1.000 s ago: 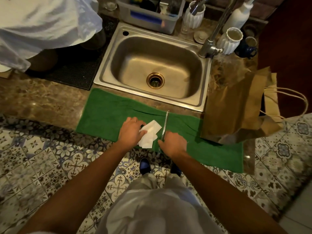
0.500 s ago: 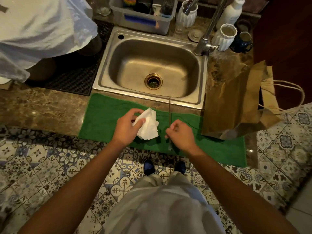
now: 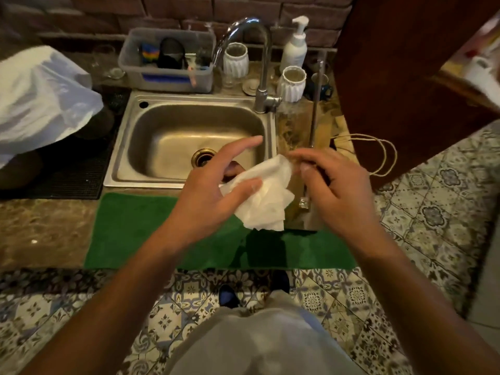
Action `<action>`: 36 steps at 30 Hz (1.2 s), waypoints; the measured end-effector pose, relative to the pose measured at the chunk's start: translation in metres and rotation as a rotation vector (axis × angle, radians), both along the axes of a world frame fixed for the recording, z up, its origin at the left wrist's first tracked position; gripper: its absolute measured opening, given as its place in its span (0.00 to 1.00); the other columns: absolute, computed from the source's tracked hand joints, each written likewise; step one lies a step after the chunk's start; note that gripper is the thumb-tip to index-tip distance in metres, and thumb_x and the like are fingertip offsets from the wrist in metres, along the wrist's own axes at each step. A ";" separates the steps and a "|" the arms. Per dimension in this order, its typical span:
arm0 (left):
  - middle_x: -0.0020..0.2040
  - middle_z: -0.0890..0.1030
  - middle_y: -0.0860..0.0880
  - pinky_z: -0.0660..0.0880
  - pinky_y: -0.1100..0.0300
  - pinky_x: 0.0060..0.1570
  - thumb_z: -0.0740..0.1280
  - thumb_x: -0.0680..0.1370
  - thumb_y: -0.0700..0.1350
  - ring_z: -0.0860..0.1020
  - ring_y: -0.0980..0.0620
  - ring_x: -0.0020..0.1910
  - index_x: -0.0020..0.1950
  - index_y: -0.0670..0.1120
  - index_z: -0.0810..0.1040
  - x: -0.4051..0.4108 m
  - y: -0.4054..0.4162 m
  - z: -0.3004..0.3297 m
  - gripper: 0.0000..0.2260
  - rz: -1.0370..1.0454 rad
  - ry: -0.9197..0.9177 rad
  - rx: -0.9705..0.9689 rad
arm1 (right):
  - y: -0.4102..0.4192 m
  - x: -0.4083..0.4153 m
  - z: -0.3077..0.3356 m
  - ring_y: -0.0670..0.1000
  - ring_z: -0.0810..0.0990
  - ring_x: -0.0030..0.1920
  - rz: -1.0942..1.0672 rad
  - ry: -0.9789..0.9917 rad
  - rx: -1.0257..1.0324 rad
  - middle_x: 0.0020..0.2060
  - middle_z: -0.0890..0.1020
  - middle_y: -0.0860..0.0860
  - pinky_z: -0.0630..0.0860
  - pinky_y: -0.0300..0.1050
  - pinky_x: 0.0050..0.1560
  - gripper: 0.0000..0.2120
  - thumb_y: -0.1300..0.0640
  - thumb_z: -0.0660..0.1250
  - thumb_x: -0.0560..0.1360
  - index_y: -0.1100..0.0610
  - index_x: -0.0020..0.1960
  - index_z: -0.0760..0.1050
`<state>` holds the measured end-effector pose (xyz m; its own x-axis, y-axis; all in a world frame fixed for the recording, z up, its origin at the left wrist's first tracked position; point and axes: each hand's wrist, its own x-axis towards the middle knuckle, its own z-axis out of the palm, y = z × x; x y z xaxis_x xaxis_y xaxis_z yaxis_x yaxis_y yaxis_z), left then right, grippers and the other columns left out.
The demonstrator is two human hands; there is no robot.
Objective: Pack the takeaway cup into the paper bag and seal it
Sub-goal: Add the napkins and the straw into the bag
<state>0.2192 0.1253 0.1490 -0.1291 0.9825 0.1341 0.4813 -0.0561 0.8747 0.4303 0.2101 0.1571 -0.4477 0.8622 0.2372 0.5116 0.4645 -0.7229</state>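
**Dim, warm light over my counter**

Everything I see sits in yellowish gloom. The faucet [image 3: 244,31] and sink [image 3: 189,131] rim catch soft glare. My arms shadow the green mat [image 3: 130,228]. Edges bend and blur, especially the upper right.

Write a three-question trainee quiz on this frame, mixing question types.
1. True or false: the left hand holds the white napkin.
2. The green mat lies: A) inside the sink; B) on the counter in front of the sink; C) on the floor.
3. Fill in: the right hand holds a long thin ____ straw.

Key: 1 true; 2 B; 3 metal.
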 end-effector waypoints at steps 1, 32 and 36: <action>0.59 0.77 0.71 0.75 0.71 0.50 0.73 0.79 0.47 0.80 0.64 0.53 0.73 0.65 0.69 0.010 0.006 0.008 0.26 -0.015 0.016 0.010 | 0.005 0.008 0.005 0.43 0.80 0.51 0.006 -0.019 0.012 0.53 0.84 0.47 0.78 0.42 0.51 0.15 0.54 0.62 0.83 0.53 0.66 0.81; 0.44 0.86 0.54 0.82 0.51 0.54 0.73 0.78 0.45 0.85 0.54 0.45 0.82 0.58 0.56 0.140 0.134 -0.026 0.38 0.338 0.175 -0.433 | 0.135 0.146 0.004 0.48 0.88 0.45 -0.288 0.355 -0.363 0.46 0.88 0.48 0.86 0.59 0.45 0.07 0.50 0.71 0.78 0.45 0.56 0.82; 0.38 0.86 0.49 0.83 0.55 0.45 0.69 0.79 0.41 0.85 0.54 0.39 0.82 0.58 0.59 0.134 0.131 -0.037 0.35 0.359 0.014 -0.405 | 0.135 0.136 -0.002 0.50 0.87 0.40 -0.295 0.312 -0.361 0.43 0.87 0.49 0.85 0.61 0.42 0.07 0.50 0.71 0.78 0.48 0.54 0.84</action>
